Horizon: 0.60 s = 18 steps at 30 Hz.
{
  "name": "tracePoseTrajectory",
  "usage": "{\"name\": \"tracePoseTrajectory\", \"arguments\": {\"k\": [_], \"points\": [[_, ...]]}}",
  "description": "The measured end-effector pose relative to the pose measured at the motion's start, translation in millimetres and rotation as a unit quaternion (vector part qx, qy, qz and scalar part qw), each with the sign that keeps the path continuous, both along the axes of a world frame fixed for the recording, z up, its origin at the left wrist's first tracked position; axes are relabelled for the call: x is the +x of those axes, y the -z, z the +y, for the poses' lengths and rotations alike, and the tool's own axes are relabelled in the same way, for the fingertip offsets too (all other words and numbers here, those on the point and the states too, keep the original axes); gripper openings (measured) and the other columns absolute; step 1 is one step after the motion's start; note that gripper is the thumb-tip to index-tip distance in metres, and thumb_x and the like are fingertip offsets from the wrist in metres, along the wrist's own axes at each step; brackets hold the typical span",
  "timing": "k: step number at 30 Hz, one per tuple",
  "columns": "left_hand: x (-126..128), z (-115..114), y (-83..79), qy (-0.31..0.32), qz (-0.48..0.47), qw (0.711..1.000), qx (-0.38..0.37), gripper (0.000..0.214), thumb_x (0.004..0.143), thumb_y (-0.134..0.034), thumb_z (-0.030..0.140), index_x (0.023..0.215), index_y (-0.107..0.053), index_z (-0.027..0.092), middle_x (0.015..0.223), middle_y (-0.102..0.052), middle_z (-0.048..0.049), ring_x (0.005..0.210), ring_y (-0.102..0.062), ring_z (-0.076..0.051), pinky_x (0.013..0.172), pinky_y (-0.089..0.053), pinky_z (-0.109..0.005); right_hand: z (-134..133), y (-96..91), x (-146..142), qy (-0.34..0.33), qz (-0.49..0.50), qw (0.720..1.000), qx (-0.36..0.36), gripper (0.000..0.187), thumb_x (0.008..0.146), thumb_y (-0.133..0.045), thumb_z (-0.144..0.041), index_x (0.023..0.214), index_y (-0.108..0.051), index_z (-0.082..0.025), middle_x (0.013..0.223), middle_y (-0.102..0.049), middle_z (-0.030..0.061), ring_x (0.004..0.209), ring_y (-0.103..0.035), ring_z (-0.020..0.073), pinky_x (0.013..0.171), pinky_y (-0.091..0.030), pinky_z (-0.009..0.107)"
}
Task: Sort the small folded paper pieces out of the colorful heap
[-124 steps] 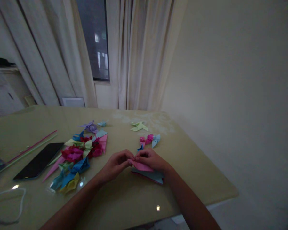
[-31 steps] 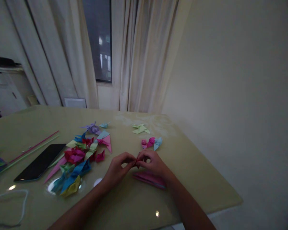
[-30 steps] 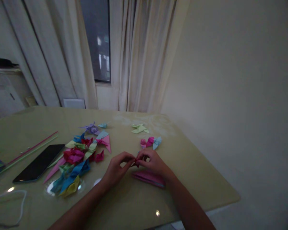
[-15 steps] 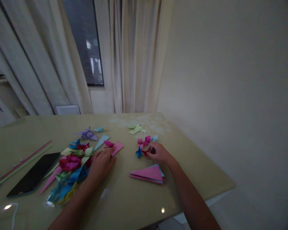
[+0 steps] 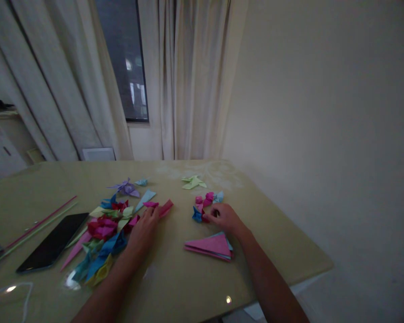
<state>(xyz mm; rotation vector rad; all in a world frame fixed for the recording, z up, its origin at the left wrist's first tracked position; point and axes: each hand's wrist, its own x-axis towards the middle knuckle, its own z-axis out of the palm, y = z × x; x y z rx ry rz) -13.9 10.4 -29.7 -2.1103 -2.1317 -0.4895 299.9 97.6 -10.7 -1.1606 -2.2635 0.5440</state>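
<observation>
My left hand [image 5: 147, 226] is closed at the fingertips on a pink folded paper strip [image 5: 165, 208], just right of a heap of coloured origami pieces [image 5: 103, 229]. A small magenta piece [image 5: 151, 204] touches or lies just beyond those fingers. My right hand [image 5: 226, 217] pinches a small dark red origami piece [image 5: 205, 217], mostly covered by the fingers. Beside it sits a blue folded piece [image 5: 197, 214]. Small pink pieces [image 5: 208, 197] and a light blue one [image 5: 218, 196] lie just behind. Nearer me is a stack of pink and blue folded paper [image 5: 210, 246].
A black phone [image 5: 54, 242] lies left of the heap, with thin pink and green sticks [image 5: 42, 222] beyond it. Purple [image 5: 127, 188] and pale green [image 5: 193, 182] origami pieces are farther back. A wall [image 5: 306, 134] borders the table's right side.
My left fingers have closed on the pink strip, which now looks tilted and darker. My right hand stays by the blue piece, with the red piece shifted slightly and more covered. The view has shifted slightly.
</observation>
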Motion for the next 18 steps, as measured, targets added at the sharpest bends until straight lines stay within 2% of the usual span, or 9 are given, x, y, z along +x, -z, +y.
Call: {"name": "tracePoseTrajectory", "arguments": {"k": [4, 7, 10, 13, 14, 15, 17, 18], "points": [[-6, 1, 1.8, 0.021, -0.064, 0.996, 0.061, 0.044, 0.097, -0.041, 0.008, 0.136, -0.058, 0.018, 0.138, -0.067, -0.0156, 0.125, -0.067, -0.028, 0.101, -0.053, -0.039, -3, 1.3, -9, -0.007, 0.096, 0.995, 0.014, 0.046, 0.093, -0.068, -0.059, 0.07, -0.062, -0.02, 0.065, -0.057, -0.0007, 0.06, -0.048, 0.0143, 0.06, -0.034, 0.027], [-4, 2, -0.2, 0.036, -0.096, 0.989, 0.104, 0.034, 0.097, -0.043, 0.015, 0.122, -0.065, 0.02, 0.124, -0.072, -0.0126, 0.113, -0.07, -0.028, 0.096, -0.055, -0.038, -7, 4.0, -16, -0.023, 0.145, 0.989, -0.001, 0.042, 0.095, -0.068, -0.058, 0.077, -0.065, -0.02, 0.07, -0.058, -0.0001, 0.065, -0.051, 0.0151, 0.063, -0.038, 0.027], [7, -1, -3.2, 0.069, -0.128, 0.978, 0.149, 0.028, 0.097, -0.045, 0.021, 0.112, -0.069, 0.022, 0.109, -0.073, -0.0111, 0.104, -0.07, -0.028, 0.093, -0.055, -0.04, -12, 3.8, -20, -0.047, 0.17, 0.984, -0.017, 0.04, 0.092, -0.072, -0.059, 0.101, -0.071, -0.019, 0.089, -0.066, 0.0038, 0.074, -0.057, 0.0175, 0.07, -0.045, 0.029], [25, -8, -6.5, 0.142, -0.22, 0.953, 0.152, 0.02, 0.1, -0.049, 0.029, 0.103, -0.068, 0.024, 0.104, -0.072, -0.009, 0.098, -0.07, -0.025, 0.087, -0.057, -0.037, -17, -0.4, -23, -0.101, 0.177, 0.979, 0.021, 0.066, 0.08, -0.084, -0.063, 0.13, -0.067, -0.023, 0.12, -0.067, 0.0107, 0.103, -0.062, 0.0252, 0.09, -0.05, 0.037], [31, -11, -7.6, 0.168, -0.263, 0.941, 0.132, 0.02, 0.101, -0.049, 0.032, 0.101, -0.068, 0.024, 0.102, -0.071, -0.008, 0.092, -0.07, -0.023, 0.082, -0.058, -0.034, -19, -2.0, -24, -0.121, 0.178, 0.976, 0.034, 0.068, 0.079, -0.085, -0.063, 0.131, -0.067, -0.024, 0.126, -0.065, 0.0116, 0.111, -0.061, 0.0272, 0.096, -0.049, 0.039], [38, -13, -8.5, 0.19, -0.303, 0.927, 0.108, 0.021, 0.102, -0.049, 0.035, 0.1, -0.067, 0.024, 0.099, -0.07, -0.0071, 0.086, -0.069, -0.021, 0.076, -0.058, -0.032, -20, -3.2, -25, -0.138, 0.182, 0.973, 0.037, 0.062, 0.081, -0.084, -0.063, 0.126, -0.071, -0.024, 0.124, -0.066, 0.0114, 0.112, -0.061, 0.0275, 0.098, -0.048, 0.04], [48, -17, -9.6, 0.216, -0.359, 0.906, 0.063, 0.024, 0.104, -0.047, 0.038, 0.103, -0.066, 0.023, 0.095, -0.069, -0.0057, 0.078, -0.067, -0.019, 0.068, -0.056, -0.029, -22, -4.6, -27, -0.15, 0.194, 0.969, 0.02, 0.043, 0.088, -0.077, -0.062, 0.103, -0.077, -0.022, 0.102, -0.068, 0.0081, 0.095, -0.062, 0.024, 0.089, -0.049, 0.036], [52, -18, -9.7, 0.221, -0.372, 0.9, 0.05, 0.027, 0.104, -0.046, 0.04, 0.107, -0.067, 0.023, 0.093, -0.069, -0.0053, 0.076, -0.066, -0.019, 0.068, -0.056, -0.029, -22, -4.8, -27, -0.148, 0.195, 0.97, 0.003, 0.042, 0.09, -0.074, -0.062, 0.092, -0.077, -0.021, 0.088, -0.066, 0.0055, 0.084, -0.06, 0.0214, 0.081, -0.049, 0.034]]}}
